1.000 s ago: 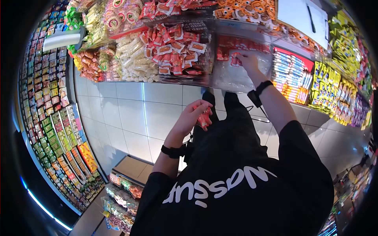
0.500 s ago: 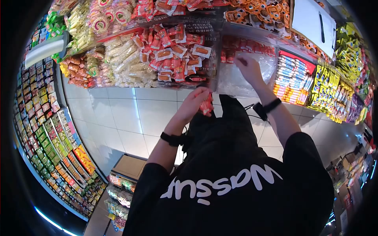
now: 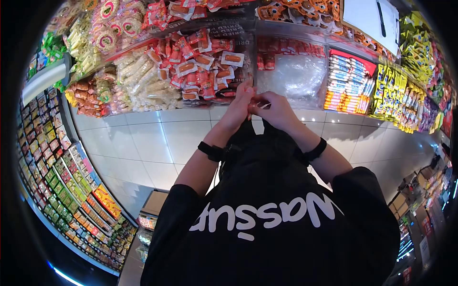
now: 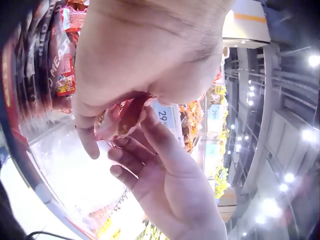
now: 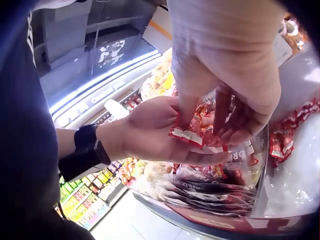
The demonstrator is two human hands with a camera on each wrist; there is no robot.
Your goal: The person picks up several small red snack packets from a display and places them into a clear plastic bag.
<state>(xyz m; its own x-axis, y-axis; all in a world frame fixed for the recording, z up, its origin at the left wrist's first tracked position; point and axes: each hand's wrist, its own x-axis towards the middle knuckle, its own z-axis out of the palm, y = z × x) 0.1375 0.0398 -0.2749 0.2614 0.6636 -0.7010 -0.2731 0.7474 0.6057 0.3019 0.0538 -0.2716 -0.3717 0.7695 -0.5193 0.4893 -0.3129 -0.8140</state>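
Note:
My left hand (image 3: 237, 108) holds several small red snack packets (image 5: 192, 131) across its palm and fingers, in front of the shelf edge. My right hand (image 3: 276, 112) meets it there, its thumb and fingers pinching at a red packet. In the left wrist view a crinkled red and clear wrapper (image 4: 122, 119) sits between the two hands. The clear bin (image 3: 298, 81) ahead holds a row of red packets (image 3: 296, 47) at its back, and a few more (image 3: 265, 62) stand at its left side.
Left of the bin, dark dried-meat bags (image 3: 243, 71) stand beside a heap of red sausage packets (image 3: 200, 62). To the right lie stacked white-and-orange bars (image 3: 346, 83) and yellow packets (image 3: 389, 93). A white board with a pen (image 3: 372, 21) lies at the upper right.
My right hand was over the clear bin with a red packet, and has come back left to meet my left hand. The left hand, still holding packets, has moved up towards the shelf edge.

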